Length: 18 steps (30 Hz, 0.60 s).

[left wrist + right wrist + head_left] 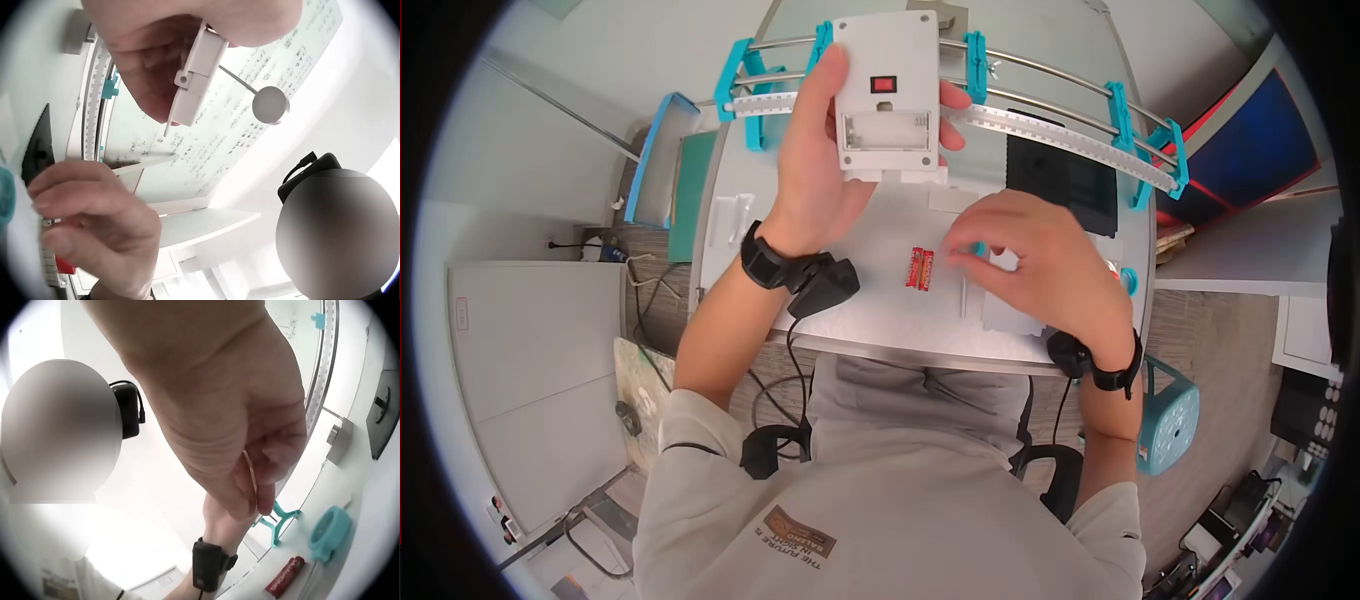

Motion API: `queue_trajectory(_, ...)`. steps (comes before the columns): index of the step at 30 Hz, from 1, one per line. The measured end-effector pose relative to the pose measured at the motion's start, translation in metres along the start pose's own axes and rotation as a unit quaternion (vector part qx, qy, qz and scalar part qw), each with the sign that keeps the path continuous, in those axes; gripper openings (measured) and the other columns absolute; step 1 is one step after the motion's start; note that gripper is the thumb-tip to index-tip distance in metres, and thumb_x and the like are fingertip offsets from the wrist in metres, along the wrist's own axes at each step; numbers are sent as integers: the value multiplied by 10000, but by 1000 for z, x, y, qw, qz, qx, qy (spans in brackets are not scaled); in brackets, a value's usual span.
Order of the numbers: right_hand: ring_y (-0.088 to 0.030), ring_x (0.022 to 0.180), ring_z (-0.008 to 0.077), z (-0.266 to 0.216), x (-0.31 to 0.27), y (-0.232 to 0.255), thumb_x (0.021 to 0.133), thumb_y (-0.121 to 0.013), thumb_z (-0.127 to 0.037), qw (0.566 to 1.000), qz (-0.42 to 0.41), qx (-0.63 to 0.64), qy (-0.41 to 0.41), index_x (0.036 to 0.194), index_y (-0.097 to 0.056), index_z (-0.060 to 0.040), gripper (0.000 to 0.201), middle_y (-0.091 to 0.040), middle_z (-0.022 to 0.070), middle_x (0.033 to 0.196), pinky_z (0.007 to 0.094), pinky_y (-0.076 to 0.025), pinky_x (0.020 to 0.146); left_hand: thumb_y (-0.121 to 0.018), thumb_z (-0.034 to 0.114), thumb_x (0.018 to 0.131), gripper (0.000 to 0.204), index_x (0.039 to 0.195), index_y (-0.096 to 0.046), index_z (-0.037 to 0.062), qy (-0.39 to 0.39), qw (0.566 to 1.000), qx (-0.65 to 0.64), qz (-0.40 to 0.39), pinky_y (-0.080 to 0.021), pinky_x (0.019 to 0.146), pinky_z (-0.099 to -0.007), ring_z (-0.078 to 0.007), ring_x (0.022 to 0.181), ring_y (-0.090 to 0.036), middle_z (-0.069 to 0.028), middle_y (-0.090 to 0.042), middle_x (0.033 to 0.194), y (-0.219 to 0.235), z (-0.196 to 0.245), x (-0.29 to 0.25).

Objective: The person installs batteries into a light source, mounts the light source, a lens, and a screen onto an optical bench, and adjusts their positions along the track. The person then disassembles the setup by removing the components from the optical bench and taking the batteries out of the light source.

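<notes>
In the head view my left hand (812, 170) grips a white case (887, 55) by its sides, its back facing up. The case has a red switch (884, 85) and an uncovered compartment (887, 131) with springs visible and no batteries inside. Two red batteries (919, 269) lie side by side on the table. Just right of them my right hand (1050, 265) hovers with fingers loosely bent, the thumb near the fingertips and nothing seen between them. The left wrist view shows the case (199, 78) edge-on, with a round white disc (270, 105) on a thin rod beyond it.
A rail frame with teal brackets (976, 68) and a ruler strip (1065, 136) spans the table's far side. A black mat (1065, 175) lies behind my right hand. Near that hand is a teal ring (329, 532). A teal stool (1170, 425) stands right of the table.
</notes>
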State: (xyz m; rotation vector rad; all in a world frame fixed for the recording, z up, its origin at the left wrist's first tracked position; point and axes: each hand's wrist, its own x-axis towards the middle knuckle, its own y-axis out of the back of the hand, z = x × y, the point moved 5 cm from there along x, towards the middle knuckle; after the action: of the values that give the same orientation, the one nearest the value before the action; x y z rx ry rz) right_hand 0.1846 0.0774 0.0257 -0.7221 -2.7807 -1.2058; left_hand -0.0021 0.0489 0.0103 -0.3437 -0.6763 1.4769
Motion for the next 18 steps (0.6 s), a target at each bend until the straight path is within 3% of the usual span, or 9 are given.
queue_trajectory(1,-653,835,197,-5,-1,-7,832,-780,-77,996,0,-37,81,1003,-758,-125,178,-702,37,950,320,-534,705,-262,555,1076,686,1427,-523,26,-1,1000,1,2,-600,833,-411,-313,996,-722,-218,-689,1226,-1,0,-1)
queue_trajectory(2,-653,835,197,-5,0,-11,832,-780,-77,996,-1,-36,82,1003,-758,-125,178,-702,37,950,320,-534,705,-261,555,1077,681,1412,-534,29,2,999,23,28,-600,830,-408,-306,981,-724,-212,-694,1200,0,-1,0)
queue_trajectory(4,-621,974,235,-5,-1,-25,847,-729,-86,992,-80,-64,68,918,-748,-107,76,-661,27,968,355,-550,813,-259,556,1078,677,1397,-546,31,5,998,44,54,-599,826,-404,-300,966,-725,-207,-699,1174,-1,-3,1)
queue_trajectory(6,-615,972,232,-2,-2,-33,848,-729,-87,990,-89,-74,75,913,-747,-102,69,-653,31,975,360,-554,806,-281,550,1077,659,1369,-566,33,5,997,47,57,-575,764,-380,-270,930,-708,-191,-693,1176,-2,-4,1)
queue_trajectory(9,-607,970,232,-1,-4,-39,847,-730,-90,987,-100,-92,83,906,-745,-92,61,-637,40,971,365,-557,801,-258,557,1081,674,1387,-553,34,5,998,56,42,-600,819,-405,-293,959,-729,-208,-702,1180,-1,-6,1)
queue_trajectory(18,-591,958,230,-2,-9,-39,826,-696,-78,979,-122,-137,94,874,-730,-75,59,-616,51,948,352,-545,811,-285,589,1068,690,1386,-547,36,46,997,38,51,-582,783,-394,-279,926,-706,-212,-684,1180,-8,-17,-1)
